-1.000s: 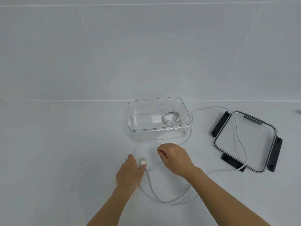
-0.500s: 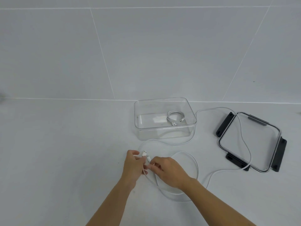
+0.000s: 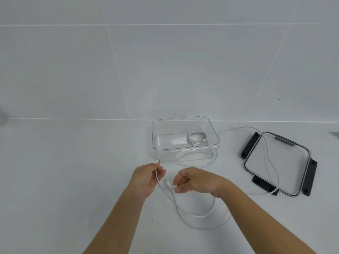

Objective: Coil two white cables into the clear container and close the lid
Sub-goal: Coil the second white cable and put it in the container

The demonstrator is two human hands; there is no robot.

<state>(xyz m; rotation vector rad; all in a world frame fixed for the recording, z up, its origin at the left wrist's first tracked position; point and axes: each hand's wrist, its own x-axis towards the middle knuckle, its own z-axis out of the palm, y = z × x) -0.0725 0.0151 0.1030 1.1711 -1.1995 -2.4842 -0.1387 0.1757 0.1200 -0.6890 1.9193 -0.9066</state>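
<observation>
The clear container (image 3: 185,151) stands open on the white surface, with one small coiled white cable (image 3: 196,138) inside at its right. A second, long white cable (image 3: 271,158) runs from my hands around the container's right side and across the lid (image 3: 277,162), which lies flat to the right with black clips. My left hand (image 3: 146,177) pinches this cable near a connector just in front of the container. My right hand (image 3: 194,180) pinches the cable beside another white connector (image 3: 168,184). A loop of cable (image 3: 198,217) lies below my wrists.
A white tiled wall rises right behind the container. The white surface stretches bare to the left and front. A small pale object (image 3: 335,133) shows at the far right edge.
Both hands lifted off the surface and drew apart, stretching the cable between them. The flat loop under my hands has shifted toward me and to the right.
</observation>
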